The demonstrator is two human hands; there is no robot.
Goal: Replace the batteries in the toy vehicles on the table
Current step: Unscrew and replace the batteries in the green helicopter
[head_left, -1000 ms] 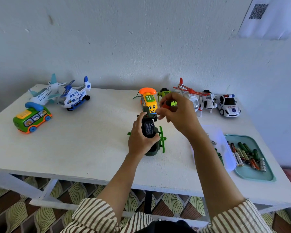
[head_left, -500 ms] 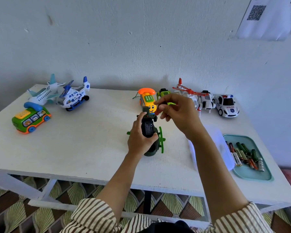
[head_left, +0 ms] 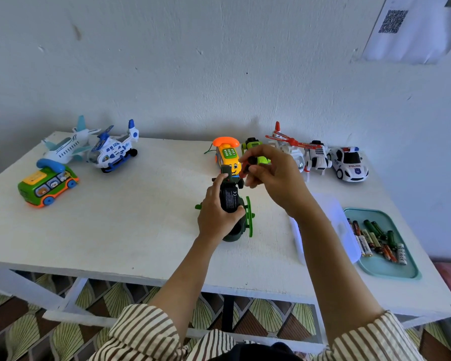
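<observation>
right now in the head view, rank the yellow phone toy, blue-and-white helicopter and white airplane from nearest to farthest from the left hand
1. yellow phone toy, just behind the left hand, centre back
2. blue-and-white helicopter, off to the left, at the back
3. white airplane, beyond that helicopter, back left corner

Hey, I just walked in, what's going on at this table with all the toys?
A person is working on a dark green toy vehicle, gripped underside-up in the left hand at the white table. The right hand hovers at its far end, pinching a small item too tiny to identify. Loose batteries lie in a teal tray on the right. Other toy vehicles stand along the far edge.
</observation>
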